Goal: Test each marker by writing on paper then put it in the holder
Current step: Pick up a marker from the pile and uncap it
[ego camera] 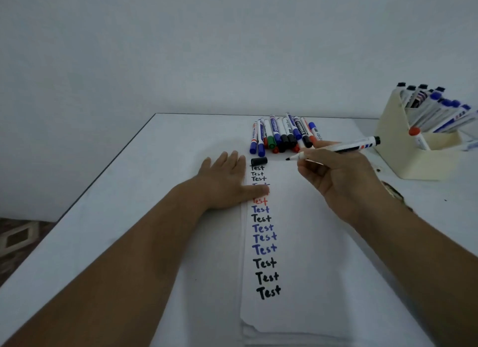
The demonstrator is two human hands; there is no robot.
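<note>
The right hand (333, 176) was pinching an uncapped black marker (336, 148) near its nib end, tip raised just off the paper (305, 243) and pointing left toward the loose black cap (259, 161). That cap lay just beyond the left hand's fingertips, at the head of the column of "Test" words. The left hand (227, 181) lay flat with fingers straight, pressing the sheet's left edge, its thumb across the writing.

The marker looked light, stiff and smooth, so a pinch low on the barrel probably gave the best control; higher up it would likely wobble. The thin paper would slide without that flat palm.

A bundle of capped markers (283, 136) waited just past both hands. The cream holder (393, 150) stood beyond the right hand, to its right, already stocked with markers.
</note>
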